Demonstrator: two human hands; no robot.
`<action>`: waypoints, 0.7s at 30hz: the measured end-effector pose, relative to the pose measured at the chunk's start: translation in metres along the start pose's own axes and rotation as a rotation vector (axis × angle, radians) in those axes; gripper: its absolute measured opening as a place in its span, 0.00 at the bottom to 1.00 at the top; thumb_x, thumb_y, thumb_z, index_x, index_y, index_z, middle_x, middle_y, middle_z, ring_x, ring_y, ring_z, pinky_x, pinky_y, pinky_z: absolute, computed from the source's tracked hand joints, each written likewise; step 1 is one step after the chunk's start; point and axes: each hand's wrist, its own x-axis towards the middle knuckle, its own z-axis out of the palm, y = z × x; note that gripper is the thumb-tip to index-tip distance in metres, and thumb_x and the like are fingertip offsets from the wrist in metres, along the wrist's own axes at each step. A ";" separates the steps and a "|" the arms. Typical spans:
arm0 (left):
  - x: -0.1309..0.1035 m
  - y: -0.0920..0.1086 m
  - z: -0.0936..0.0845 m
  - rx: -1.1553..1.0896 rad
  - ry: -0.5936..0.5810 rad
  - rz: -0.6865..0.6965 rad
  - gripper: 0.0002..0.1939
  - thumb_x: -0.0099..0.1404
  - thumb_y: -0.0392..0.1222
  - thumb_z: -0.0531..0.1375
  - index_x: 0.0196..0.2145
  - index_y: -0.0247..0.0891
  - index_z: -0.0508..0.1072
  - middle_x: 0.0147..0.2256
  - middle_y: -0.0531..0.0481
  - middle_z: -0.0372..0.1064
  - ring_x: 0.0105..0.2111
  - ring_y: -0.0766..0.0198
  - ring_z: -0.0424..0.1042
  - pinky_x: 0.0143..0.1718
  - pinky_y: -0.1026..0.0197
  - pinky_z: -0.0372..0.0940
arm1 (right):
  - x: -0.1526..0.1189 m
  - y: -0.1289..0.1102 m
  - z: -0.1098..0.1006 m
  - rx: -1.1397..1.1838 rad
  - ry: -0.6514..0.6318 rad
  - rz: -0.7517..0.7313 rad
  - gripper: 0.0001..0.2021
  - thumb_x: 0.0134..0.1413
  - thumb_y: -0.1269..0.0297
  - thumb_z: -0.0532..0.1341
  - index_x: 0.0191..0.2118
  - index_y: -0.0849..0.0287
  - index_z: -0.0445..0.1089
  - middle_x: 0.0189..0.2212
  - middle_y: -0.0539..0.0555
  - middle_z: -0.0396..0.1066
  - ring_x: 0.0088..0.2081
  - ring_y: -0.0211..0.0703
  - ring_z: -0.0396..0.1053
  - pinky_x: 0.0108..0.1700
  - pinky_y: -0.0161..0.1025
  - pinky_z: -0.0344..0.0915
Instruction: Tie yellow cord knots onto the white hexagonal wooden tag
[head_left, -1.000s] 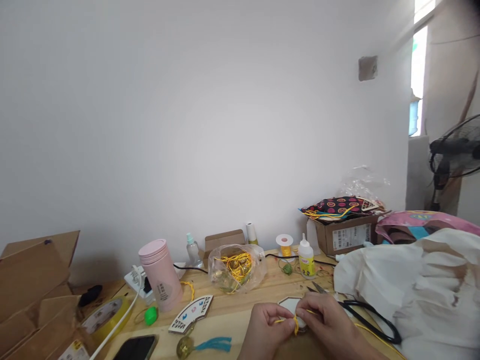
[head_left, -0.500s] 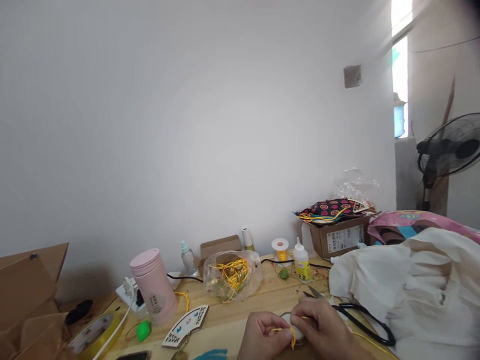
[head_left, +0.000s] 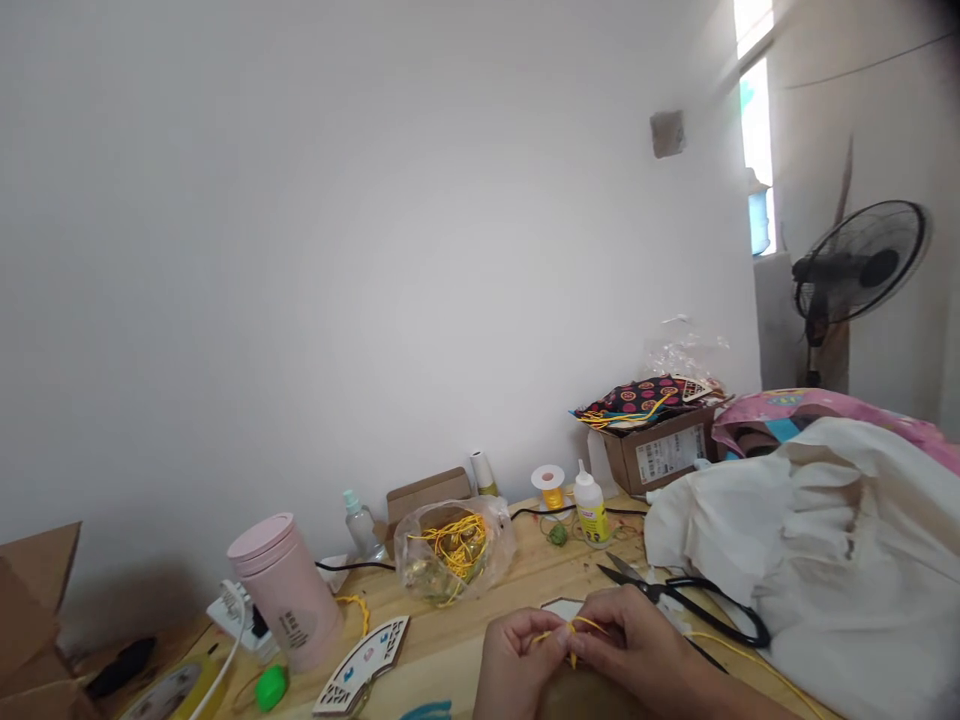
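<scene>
Two hands (head_left: 577, 655) pinch yellow cord (head_left: 571, 632); scissors (head_left: 686, 598) nearby.

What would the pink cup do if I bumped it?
The pink cup looks tall and narrow and already stands tilted in this view, so it would probably tip rather than slide. Its round body would likely roll on the wooden table.

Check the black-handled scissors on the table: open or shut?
Open. The scissors lie flat on the wooden table, their two blades splayed apart at the tips, pointing left, just beyond the right hand.
</scene>
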 end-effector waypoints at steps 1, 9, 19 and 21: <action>0.000 0.000 0.001 0.025 -0.006 -0.012 0.12 0.38 0.42 0.66 0.19 0.30 0.73 0.18 0.48 0.71 0.19 0.69 0.66 0.23 0.68 0.58 | 0.000 0.001 0.000 -0.026 0.012 -0.001 0.16 0.48 0.56 0.53 0.20 0.62 0.68 0.15 0.44 0.55 0.20 0.31 0.52 0.21 0.29 0.46; 0.002 -0.013 0.006 -0.100 -0.030 -0.048 0.14 0.36 0.45 0.66 0.17 0.30 0.72 0.16 0.47 0.71 0.18 0.67 0.66 0.23 0.67 0.58 | -0.001 0.003 -0.008 -0.223 0.031 -0.135 0.08 0.45 0.65 0.57 0.20 0.61 0.68 0.17 0.45 0.63 0.20 0.29 0.56 0.22 0.29 0.45; 0.002 -0.013 0.009 0.119 -0.008 -0.078 0.18 0.36 0.51 0.63 0.19 0.32 0.74 0.16 0.49 0.69 0.19 0.66 0.65 0.22 0.67 0.58 | -0.003 0.003 -0.010 -0.258 0.049 -0.042 0.10 0.47 0.64 0.55 0.21 0.60 0.68 0.18 0.46 0.65 0.21 0.31 0.56 0.22 0.30 0.46; 0.004 -0.017 0.006 0.152 0.004 -0.065 0.18 0.37 0.52 0.63 0.19 0.32 0.74 0.15 0.49 0.69 0.17 0.69 0.63 0.20 0.69 0.56 | -0.002 0.003 -0.011 -0.219 0.021 -0.028 0.10 0.48 0.63 0.54 0.22 0.59 0.69 0.19 0.47 0.66 0.21 0.31 0.58 0.23 0.30 0.47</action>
